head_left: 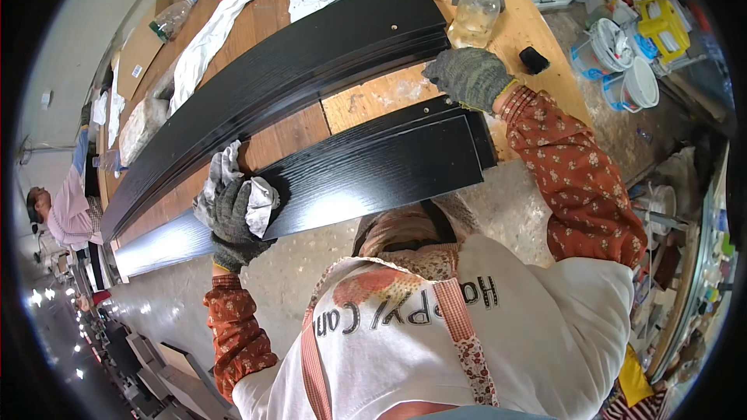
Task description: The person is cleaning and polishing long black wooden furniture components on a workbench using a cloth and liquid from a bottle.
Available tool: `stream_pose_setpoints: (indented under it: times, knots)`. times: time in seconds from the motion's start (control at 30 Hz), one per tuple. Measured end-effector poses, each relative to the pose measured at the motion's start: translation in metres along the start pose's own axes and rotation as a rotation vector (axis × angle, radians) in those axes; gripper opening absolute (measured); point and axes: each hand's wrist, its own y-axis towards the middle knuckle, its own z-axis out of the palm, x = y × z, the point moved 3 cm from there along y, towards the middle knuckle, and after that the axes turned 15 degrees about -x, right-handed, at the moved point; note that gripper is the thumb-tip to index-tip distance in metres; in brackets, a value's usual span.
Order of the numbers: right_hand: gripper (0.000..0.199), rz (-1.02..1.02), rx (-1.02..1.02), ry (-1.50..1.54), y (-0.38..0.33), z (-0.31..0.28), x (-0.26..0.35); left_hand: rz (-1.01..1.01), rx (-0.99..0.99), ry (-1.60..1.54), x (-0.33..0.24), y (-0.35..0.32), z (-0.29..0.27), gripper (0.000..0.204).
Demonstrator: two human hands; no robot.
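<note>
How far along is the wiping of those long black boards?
Looks midway, at a guess. The long black wood-grain board nearest the person shines where the left hand presses a crumpled white rag, so that stretch seems wiped. The right hand, in a grey knit glove, steadies the board's far end. A second stack of long black boards lies further back on the wooden table, untouched for now.
</note>
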Motion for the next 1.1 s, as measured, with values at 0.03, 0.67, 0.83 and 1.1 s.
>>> stream_pose_setpoints:
  times: [0.03,0.67,0.83,1.1]
  knots:
    - [0.037,0.025,0.006,0.010,0.000,0.001,-0.001,0.001,-0.001,0.006,0.000,0.000,0.001,0.102]
    - [0.038,0.320,-0.163,0.055,-0.133,-0.016,-0.001,-0.078,0.228,0.114,-0.006,0.013,-0.002,0.108]
    - [0.061,0.293,-0.166,0.030,-0.173,-0.020,0.024,-0.060,0.260,0.056,-0.007,0.029,0.003,0.115]
    - [0.065,0.180,-0.169,-0.132,-0.208,0.009,0.015,0.027,0.243,0.085,-0.006,0.049,0.006,0.121]
